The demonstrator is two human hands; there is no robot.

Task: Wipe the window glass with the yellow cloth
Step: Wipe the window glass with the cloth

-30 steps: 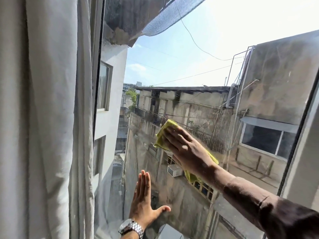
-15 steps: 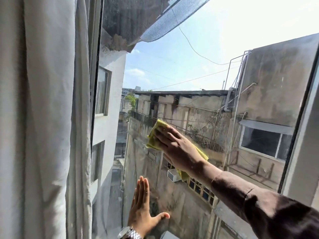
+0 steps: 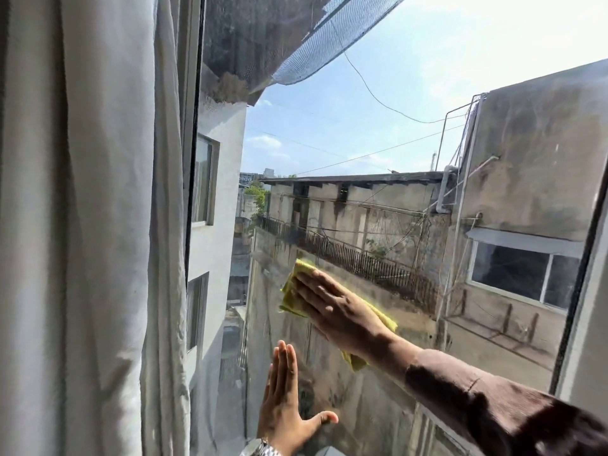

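Note:
The window glass fills the view, with weathered buildings and sky behind it. My right hand lies flat on the pane, pressing the yellow cloth against it; cloth edges show at my fingertips, above the wrist and below it. The brown sleeve reaches in from the lower right. Lower down, my left hand rests flat on the glass with fingers together and thumb spread, holding nothing. A metal watch sits on that wrist at the bottom edge.
A pale curtain hangs along the whole left side, beside the dark window frame. Another frame post stands at the right edge. Netting hangs outside at the top.
My right hand and the cloth have slid left and slightly down across the glass. The view has tilted a little, and my left hand stays planted on the pane.

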